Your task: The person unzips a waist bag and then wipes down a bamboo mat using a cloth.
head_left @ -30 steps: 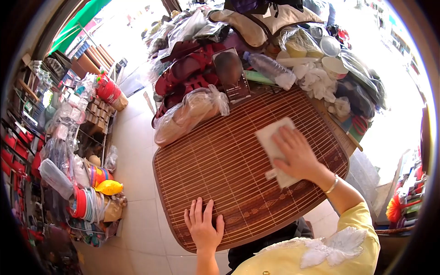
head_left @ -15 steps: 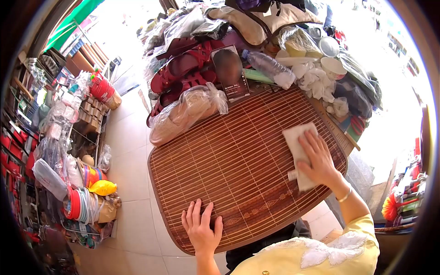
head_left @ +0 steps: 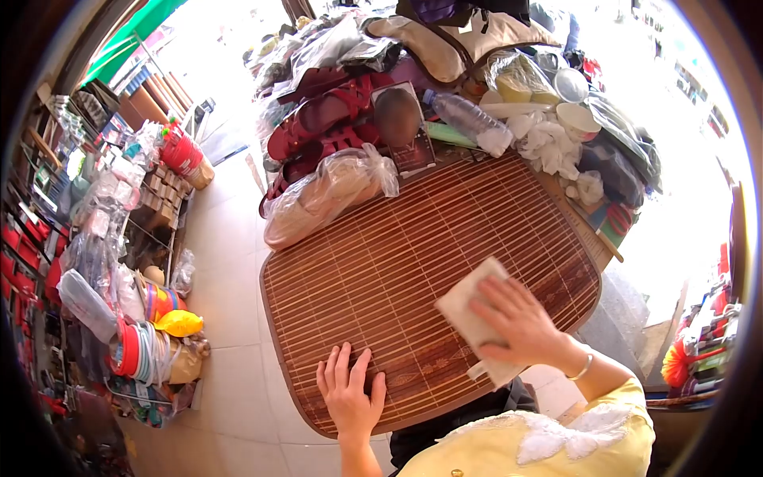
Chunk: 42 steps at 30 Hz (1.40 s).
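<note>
A slatted brown bamboo mat [head_left: 381, 278] with rounded corners and a dark border lies before me. My right hand [head_left: 517, 322] holds a folded off-white cloth [head_left: 461, 306] under its palm and outstretched fingers, against the mat's right front part. A small pale tag [head_left: 476, 370] sticks out from the cloth's near edge. At the mat's front left, my left hand [head_left: 350, 393] rests flat with its fingers spread and nothing in it.
Beyond the mat are plastic-wrapped shoes [head_left: 326, 199], dark red sandals [head_left: 330, 115], a picture box [head_left: 404, 131], a plastic bottle [head_left: 465, 119] and crumpled white plastic [head_left: 548, 143]. Crowded shelves [head_left: 103, 230] stand left across the tiled floor [head_left: 230, 318]. Colourful goods [head_left: 699, 342] are at right.
My right hand has slid the cloth left and toward me across the mat, and the cloth has turned. My left hand stays in place.
</note>
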Available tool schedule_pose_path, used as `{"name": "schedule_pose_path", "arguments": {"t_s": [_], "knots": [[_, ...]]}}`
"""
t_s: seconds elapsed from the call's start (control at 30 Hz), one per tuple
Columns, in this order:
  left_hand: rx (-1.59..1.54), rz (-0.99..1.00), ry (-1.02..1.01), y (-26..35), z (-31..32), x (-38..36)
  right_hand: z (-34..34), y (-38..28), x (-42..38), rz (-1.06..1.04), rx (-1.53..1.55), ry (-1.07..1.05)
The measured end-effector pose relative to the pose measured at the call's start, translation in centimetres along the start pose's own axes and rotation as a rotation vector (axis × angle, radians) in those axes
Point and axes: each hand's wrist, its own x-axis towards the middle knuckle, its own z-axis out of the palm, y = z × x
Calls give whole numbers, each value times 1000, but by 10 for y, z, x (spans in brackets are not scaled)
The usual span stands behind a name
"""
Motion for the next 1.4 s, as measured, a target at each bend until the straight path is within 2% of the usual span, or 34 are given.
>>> {"name": "schedule_pose_path", "arguments": {"t_s": [0.13, 0.27, 0.33, 0.43, 0.53, 0.67, 0.77, 0.87, 0.97, 1.0, 1.1, 1.2, 1.27, 1.4], "knots": [[10, 7, -1, 2, 0, 4, 3, 63, -19, 351, -80, 88], [19, 13, 8, 3, 1, 3, 4, 98, 16, 480, -77, 187], [20, 13, 13, 2, 2, 2, 11, 86, 45, 414, -143, 194], [17, 7, 12, 3, 1, 1, 18, 40, 62, 132, -113, 174], [10, 4, 3, 2, 0, 0, 19, -1, 43, -98, -30, 91], [6, -1, -7, 1, -1, 0, 9, 2, -3, -93, 39, 24], [13, 7, -6, 3, -1, 2, 3, 44, -25, 214, -84, 85], [16, 13, -6, 3, 0, 4, -1, 94, -4, 453, -105, 149], [19, 19, 9, 3, 1, 3, 3, 115, 38, 466, -129, 183], [22, 18, 14, 3, 2, 3, 8, 110, 49, 462, -130, 187], [23, 21, 21, 4, 2, 1, 19, 79, 76, 191, -155, 189], [10, 7, 26, 2, 2, -1, 21, 27, 57, -54, -81, 159], [3, 4, 13, 1, 0, -2, 10, 4, 31, -128, -15, 47], [-23, -9, 2, 3, -1, 0, 1, 16, -11, -57, 28, -12]]}}
